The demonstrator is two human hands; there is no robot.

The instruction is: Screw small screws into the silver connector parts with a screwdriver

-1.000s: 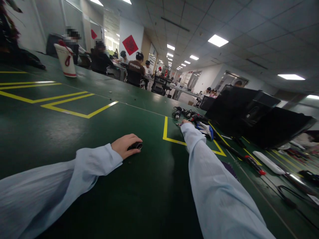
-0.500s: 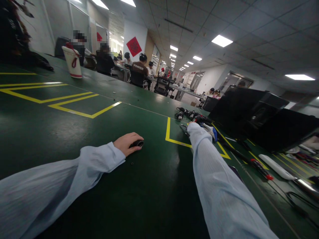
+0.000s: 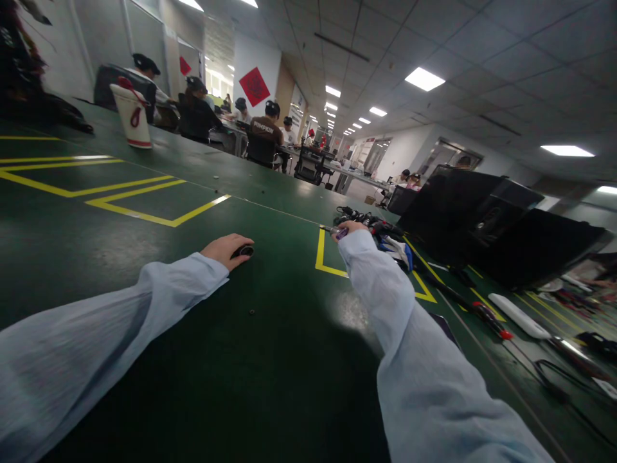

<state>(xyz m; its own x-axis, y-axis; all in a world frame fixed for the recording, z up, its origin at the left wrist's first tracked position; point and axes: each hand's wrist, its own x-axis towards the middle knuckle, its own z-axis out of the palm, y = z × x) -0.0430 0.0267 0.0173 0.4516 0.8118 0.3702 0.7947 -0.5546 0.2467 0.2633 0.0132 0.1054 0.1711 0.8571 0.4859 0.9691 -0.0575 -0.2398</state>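
Observation:
My left hand (image 3: 222, 249) lies on the green table (image 3: 144, 257), its fingers curled over a small black cylindrical part (image 3: 242, 251). My right hand (image 3: 351, 227) is stretched far forward, mostly hidden behind its pale blue sleeve (image 3: 380, 283). It grips a thin tool with a purple handle (image 3: 337, 232) whose metal tip points left. Just beyond that hand lies a cluster of black parts and tools (image 3: 369, 222), with a white and blue glove (image 3: 398, 251) beside it.
Black cases (image 3: 486, 225) stand at the right. A red-tipped tool (image 3: 486, 319), a white bar (image 3: 518, 315) and cables (image 3: 554, 379) lie near them. A white cup (image 3: 131, 117) stands far left. A tiny screw (image 3: 251, 312) lies near my left arm. Other people sit at tables behind.
My right hand has lifted the purple-handled tool from the tool cluster and drawn it left. My left hand with the black part has slid farther forward on the table.

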